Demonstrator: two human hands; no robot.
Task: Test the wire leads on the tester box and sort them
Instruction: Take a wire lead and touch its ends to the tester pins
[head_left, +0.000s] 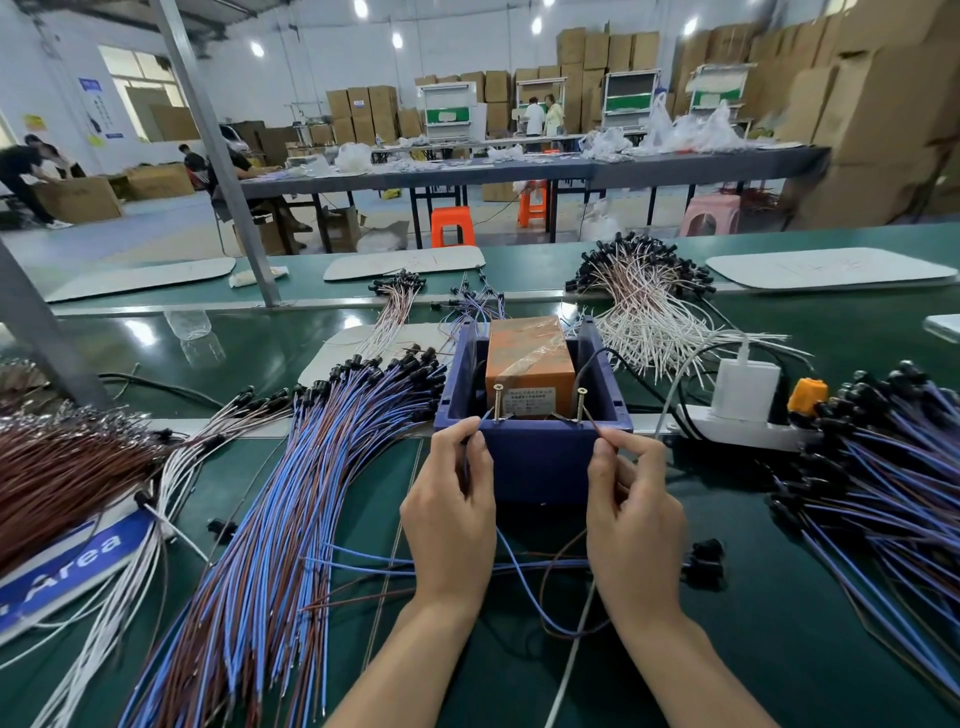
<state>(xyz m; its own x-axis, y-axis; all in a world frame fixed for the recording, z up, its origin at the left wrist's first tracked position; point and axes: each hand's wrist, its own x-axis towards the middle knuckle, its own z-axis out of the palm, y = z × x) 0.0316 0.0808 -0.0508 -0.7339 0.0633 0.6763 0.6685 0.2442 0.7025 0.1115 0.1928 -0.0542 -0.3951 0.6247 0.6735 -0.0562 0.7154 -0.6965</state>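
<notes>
- The green bench (779, 597) carries several heaps of leads, so the job looks to be somewhere in its middle, with plenty of stock lying about.
- A large fan of blue-and-brown leads (291, 493) lies to the left of the box, and a second blue heap (893, 483) lies to the right. A white bundle (649, 306) sits behind the box and a brown bundle (57, 467) at the far left. The picture does not show which heaps are tested and which are waiting.
- The tester box (535, 457) stands at the centre of the bench, just beyond both hands, with an orange unit (530, 358) inside it.
- The left hand (452, 514) pinches a blue wire (519, 571) between thumb and forefinger, the other fingers curled.
- The right hand (636, 514) pinches a brown wire (558, 561) the same way.
- Both wires loop down towards the person between the wrists.
- The wire tips are at the left screw (497, 402) and the right screw (580, 405) on the box's front edge. One lead is therefore being tested and has not yet been sorted.
</notes>
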